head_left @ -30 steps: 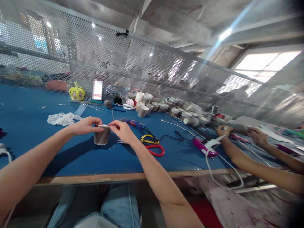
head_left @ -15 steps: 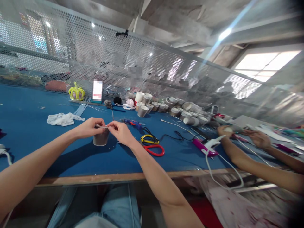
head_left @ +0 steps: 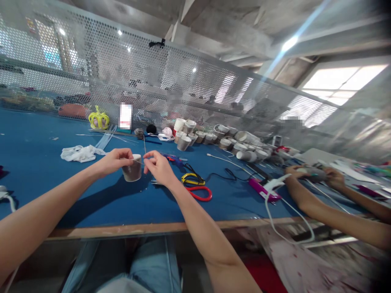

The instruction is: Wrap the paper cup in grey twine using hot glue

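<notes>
My left hand (head_left: 114, 160) is closed on a small paper cup (head_left: 132, 173) with a grey-brown wrapped side and a white rim. The cup is slightly tilted just over the blue tabletop. Beside it on the right, my right hand (head_left: 159, 167) pinches a thin grey yarn (head_left: 144, 145) between thumb and fingers. From there the strand leads back to a grey yarn ball (head_left: 139, 132), and a short taut length crosses to the cup's side. My left fingers cover part of the cup's upper wall.
Red-handled scissors (head_left: 200, 193), yellow-handled scissors (head_left: 193, 178) and a blue tool (head_left: 175, 159) lie right of my hands. Several wrapped cups (head_left: 184, 142) stand behind. White cloth (head_left: 82, 153) lies left. A purple-and-white glue gun (head_left: 264, 190) sits near a co-worker's arms (head_left: 314, 203).
The cup has lifted and shifted slightly right, so its white rim now shows. My right hand has moved a little away from the cup, with the yarn stretched between them.
</notes>
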The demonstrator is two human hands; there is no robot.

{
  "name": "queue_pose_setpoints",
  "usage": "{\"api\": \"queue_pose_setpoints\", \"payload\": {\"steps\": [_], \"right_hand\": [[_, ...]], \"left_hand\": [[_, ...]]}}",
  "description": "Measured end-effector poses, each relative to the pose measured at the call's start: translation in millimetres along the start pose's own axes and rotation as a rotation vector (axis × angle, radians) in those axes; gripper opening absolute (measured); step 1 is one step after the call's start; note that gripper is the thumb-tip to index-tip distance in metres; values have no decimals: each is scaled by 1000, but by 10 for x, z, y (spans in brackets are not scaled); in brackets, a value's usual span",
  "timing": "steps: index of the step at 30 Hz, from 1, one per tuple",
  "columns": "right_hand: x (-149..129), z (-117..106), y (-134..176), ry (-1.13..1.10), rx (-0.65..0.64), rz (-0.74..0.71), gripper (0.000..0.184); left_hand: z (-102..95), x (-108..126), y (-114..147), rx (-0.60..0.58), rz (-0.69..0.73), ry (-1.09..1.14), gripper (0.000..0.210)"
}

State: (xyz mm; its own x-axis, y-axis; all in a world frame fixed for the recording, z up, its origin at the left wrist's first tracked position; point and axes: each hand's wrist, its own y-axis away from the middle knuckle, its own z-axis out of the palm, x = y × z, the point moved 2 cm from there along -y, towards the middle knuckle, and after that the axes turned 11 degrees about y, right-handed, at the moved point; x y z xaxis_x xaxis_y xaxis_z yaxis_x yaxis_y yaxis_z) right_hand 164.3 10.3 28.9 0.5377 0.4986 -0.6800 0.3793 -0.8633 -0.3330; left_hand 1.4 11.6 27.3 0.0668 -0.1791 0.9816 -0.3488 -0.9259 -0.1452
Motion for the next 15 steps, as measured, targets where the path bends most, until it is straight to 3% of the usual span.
{"api": "queue_pose_setpoints", "payload": {"steps": [2, 6, 8, 10, 13, 15], "right_hand": [[11, -25, 19, -40, -122, 47, 6], [35, -47, 93, -85, -561, 150, 11], [51, -76, 97, -74, -620, 159, 14], [92, -145, 48, -48, -470, 156, 17], [242, -365, -55, 58, -3, 204, 24], [399, -565, -95, 262, 292, 271, 24]], "left_hand": [[-24, -21, -17, 19, 19, 7, 12], [-46, -58, -38, 40, 22, -16, 12], [-49, -74, -44, 28, 26, -38, 13], [-54, -88, -49, 11, 42, -71, 14], [-68, -100, -52, 18, 78, -148, 15], [-69, -94, -50, 28, 102, -215, 15]]}}
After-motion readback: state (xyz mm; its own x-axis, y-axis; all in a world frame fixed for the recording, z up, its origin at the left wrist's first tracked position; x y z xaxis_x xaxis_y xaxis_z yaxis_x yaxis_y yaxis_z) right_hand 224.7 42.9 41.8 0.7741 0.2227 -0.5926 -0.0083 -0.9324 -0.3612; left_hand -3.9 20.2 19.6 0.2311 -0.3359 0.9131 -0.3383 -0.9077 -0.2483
